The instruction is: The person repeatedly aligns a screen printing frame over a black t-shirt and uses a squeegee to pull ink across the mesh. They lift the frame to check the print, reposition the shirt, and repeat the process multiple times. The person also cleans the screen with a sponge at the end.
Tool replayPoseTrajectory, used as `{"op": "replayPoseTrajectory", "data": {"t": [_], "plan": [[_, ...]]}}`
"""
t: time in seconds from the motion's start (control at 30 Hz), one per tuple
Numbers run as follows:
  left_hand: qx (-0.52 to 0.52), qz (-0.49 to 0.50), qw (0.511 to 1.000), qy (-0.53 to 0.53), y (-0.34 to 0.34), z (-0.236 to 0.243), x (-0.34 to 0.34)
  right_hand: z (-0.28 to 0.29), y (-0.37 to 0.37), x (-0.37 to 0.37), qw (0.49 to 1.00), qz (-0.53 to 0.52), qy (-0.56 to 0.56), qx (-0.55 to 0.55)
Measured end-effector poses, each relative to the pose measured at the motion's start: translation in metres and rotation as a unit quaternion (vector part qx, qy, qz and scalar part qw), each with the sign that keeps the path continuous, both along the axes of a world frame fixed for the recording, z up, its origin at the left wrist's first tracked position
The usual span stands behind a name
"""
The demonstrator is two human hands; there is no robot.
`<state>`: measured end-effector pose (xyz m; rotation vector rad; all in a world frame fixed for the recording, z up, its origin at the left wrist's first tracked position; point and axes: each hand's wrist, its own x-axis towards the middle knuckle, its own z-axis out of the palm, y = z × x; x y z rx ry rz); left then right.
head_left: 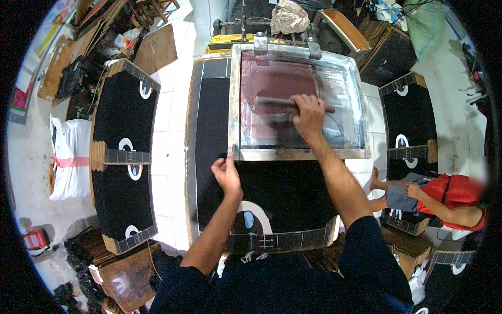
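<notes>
My right hand [309,112] is closed round the handle of a long squeegee [274,102], which lies crosswise over the mesh of a screen-printing frame [298,154]. Dark reddish ink [285,78] covers the mesh's left part. At the frame's lower left corner is my left hand [227,175], its thumb at the wood and its other fingers loosely bent and apart. Beneath the frame, black fabric [282,183] covers a printing board, with a white and blue eye print [252,220] near its front edge. Two metal clamps [314,48] hold the frame's far side.
Boards with black fabric and eye prints stand left [125,115] and right [408,115]. A person in red [452,196] sits at the right. Beyond the frame are a bundled cloth [290,17] and a wood-topped box [342,32]. A white sack [70,157] lies far left.
</notes>
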<state>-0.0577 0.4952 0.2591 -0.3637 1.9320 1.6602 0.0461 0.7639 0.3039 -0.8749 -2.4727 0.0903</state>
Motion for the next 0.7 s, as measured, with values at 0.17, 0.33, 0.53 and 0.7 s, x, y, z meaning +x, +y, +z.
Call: {"op": "replayPoseTrajectory", "data": {"t": [0.17,0.33,0.53,0.7], "plan": [[-0.189,-0.348,0.735,0.551,-0.017,-0.035,-0.013,-0.011,0.089,-0.063,0.998,0.01,-0.042,0.052],[-0.224,-0.369,0.725,0.536,-0.015,-0.042,-0.016,-0.022,0.137,-0.11,0.996,-0.006,-0.074,0.052],[-0.227,-0.367,0.722,0.54,-0.014,-0.038,-0.014,-0.033,0.114,-0.092,0.993,-0.009,-0.091,0.08],[-0.225,-0.37,0.72,0.542,-0.013,-0.036,-0.016,-0.028,0.04,-0.035,0.994,0.003,-0.102,0.024]]}}
